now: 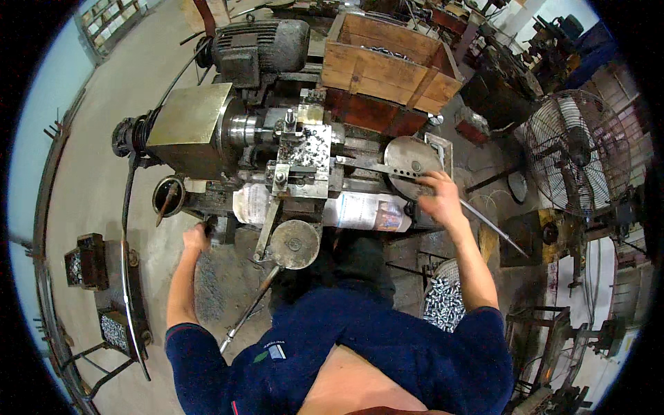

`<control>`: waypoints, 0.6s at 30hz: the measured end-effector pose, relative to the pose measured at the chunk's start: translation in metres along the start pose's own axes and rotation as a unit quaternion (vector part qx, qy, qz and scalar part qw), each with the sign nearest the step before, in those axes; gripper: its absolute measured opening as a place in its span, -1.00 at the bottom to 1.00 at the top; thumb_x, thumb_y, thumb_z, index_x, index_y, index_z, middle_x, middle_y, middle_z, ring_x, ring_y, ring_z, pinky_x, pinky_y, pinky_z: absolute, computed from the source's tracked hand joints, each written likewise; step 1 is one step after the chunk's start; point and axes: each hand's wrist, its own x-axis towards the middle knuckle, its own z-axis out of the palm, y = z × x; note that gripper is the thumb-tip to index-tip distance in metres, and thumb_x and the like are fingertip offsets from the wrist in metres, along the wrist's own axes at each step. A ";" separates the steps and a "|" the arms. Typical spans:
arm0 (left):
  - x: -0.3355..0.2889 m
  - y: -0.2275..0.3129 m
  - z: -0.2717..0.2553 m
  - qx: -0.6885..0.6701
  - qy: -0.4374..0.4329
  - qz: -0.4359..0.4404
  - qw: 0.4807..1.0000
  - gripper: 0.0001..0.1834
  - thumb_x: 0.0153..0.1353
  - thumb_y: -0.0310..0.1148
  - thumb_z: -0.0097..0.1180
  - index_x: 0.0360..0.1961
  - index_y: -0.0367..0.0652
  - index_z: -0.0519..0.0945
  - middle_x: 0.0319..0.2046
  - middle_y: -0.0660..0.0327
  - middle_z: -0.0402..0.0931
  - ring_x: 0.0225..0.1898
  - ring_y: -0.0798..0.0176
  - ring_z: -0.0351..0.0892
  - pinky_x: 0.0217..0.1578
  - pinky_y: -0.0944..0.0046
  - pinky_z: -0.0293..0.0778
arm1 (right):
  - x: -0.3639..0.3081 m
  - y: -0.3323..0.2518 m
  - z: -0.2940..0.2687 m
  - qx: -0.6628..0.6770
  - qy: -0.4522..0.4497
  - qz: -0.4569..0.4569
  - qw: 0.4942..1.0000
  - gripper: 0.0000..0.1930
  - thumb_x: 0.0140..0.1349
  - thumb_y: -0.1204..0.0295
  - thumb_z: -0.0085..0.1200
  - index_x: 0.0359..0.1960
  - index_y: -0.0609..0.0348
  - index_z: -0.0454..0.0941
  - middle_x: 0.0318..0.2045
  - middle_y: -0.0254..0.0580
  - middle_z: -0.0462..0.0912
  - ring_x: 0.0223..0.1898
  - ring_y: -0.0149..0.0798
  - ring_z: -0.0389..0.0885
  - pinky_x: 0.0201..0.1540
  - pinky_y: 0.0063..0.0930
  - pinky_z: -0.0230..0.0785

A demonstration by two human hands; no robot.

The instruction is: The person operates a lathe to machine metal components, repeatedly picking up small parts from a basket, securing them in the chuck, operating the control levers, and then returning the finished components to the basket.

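Observation:
In front of me stands a small lathe with a box-shaped headstock [187, 128], a bright spindle [243, 130] and a tool slide [308, 155] strewn with metal chips. My right hand [440, 199] is at the end of a flat metal bar with holes [380, 166], its fingers curled round that end. The bar lies across a round metal disc [408, 155]. My left hand [196, 237] is low at the machine's left front, fingers closed by a dark part; what they grip is hidden. A second disc [294, 244] with a long rod is nearer my body.
A wooden crate [387, 59] stands behind the lathe, beside a motor [259, 52]. A pot with a brush-like stick [168, 196] is at left. Small metal pieces fill a basket [444, 304] and a tray [113, 330]. A fan [574, 149] stands right; a rod [494, 228] juts out.

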 end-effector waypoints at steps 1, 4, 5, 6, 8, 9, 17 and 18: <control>0.010 -0.013 -0.005 0.103 -0.026 0.018 0.994 -0.78 0.04 -0.23 0.04 -0.28 0.00 0.52 -0.32 0.10 0.56 -0.29 0.06 0.57 -0.36 0.08 0.45 | -0.017 0.017 -0.004 -0.001 -0.005 0.035 0.999 -0.62 -0.32 0.43 0.12 -0.33 0.19 0.58 -0.16 -0.02 0.54 -0.11 0.01 0.45 -0.02 -0.28 0.33; 0.005 0.011 -0.058 0.123 -0.057 0.041 0.990 -0.78 0.03 -0.27 0.05 -0.25 0.02 0.53 -0.32 0.12 0.56 -0.29 0.07 0.57 -0.37 0.08 0.45 | -0.063 0.080 -0.012 -0.097 -0.003 0.145 0.985 -0.56 -0.33 0.39 0.15 -0.26 0.18 0.56 -0.15 -0.01 0.54 -0.10 0.01 0.46 -0.01 -0.25 0.31; 0.003 0.017 -0.066 0.118 -0.046 0.041 0.991 -0.77 0.02 -0.27 0.06 -0.24 0.02 0.53 -0.33 0.12 0.56 -0.29 0.06 0.57 -0.36 0.08 0.45 | -0.086 0.115 -0.007 -0.140 0.013 0.165 0.976 -0.52 -0.33 0.37 0.17 -0.21 0.17 0.55 -0.14 -0.02 0.54 -0.09 0.00 0.46 0.00 -0.22 0.30; -0.002 0.017 -0.069 0.114 -0.037 0.038 0.992 -0.76 0.02 -0.28 0.06 -0.23 0.02 0.53 -0.35 0.12 0.57 -0.29 0.06 0.57 -0.35 0.08 0.45 | -0.105 0.148 -0.006 -0.185 -0.008 0.218 0.958 -0.48 -0.31 0.35 0.18 -0.16 0.14 0.52 -0.13 -0.02 0.53 -0.08 0.00 0.46 0.00 -0.20 0.29; -0.011 0.005 -0.051 0.024 0.001 -0.015 1.000 -0.71 0.01 -0.28 0.07 -0.18 0.03 0.53 -0.36 0.11 0.57 -0.28 0.03 0.56 -0.31 0.08 0.45 | -0.132 0.194 -0.013 -0.257 -0.091 0.343 0.899 -0.47 -0.24 0.33 0.18 -0.09 0.10 0.47 -0.12 -0.04 0.52 -0.07 -0.01 0.46 -0.01 -0.16 0.29; -0.015 0.000 -0.044 -0.023 0.021 -0.039 0.999 -0.68 0.00 -0.29 0.08 -0.15 0.04 0.53 -0.36 0.11 0.58 -0.27 0.02 0.56 -0.29 0.07 0.46 | -0.145 0.208 -0.018 -0.287 -0.150 0.417 0.850 -0.49 -0.20 0.32 0.16 -0.08 0.08 0.45 -0.12 -0.05 0.52 -0.08 -0.01 0.46 -0.01 -0.15 0.29; -0.079 -0.060 0.027 -0.310 -0.138 -0.129 0.932 -0.52 -0.07 -0.32 0.17 -0.07 -0.25 0.50 -0.43 0.01 0.57 -0.41 0.08 0.60 -0.44 0.17 0.50 | -0.217 0.165 0.011 -0.270 -0.096 0.421 0.861 -0.64 -0.28 0.27 0.17 -0.40 0.18 0.48 -0.49 0.01 0.59 -0.45 0.05 0.57 -0.38 -0.16 0.45; -0.088 -0.049 0.017 -0.360 -0.178 -0.138 0.905 -0.52 -0.06 -0.35 0.18 -0.07 -0.34 0.48 -0.49 0.02 0.56 -0.50 0.12 0.60 -0.55 0.20 0.50 | -0.241 0.143 0.017 -0.264 -0.093 0.407 0.869 -0.65 -0.28 0.27 0.16 -0.42 0.18 0.47 -0.50 0.03 0.58 -0.46 0.06 0.56 -0.38 -0.14 0.43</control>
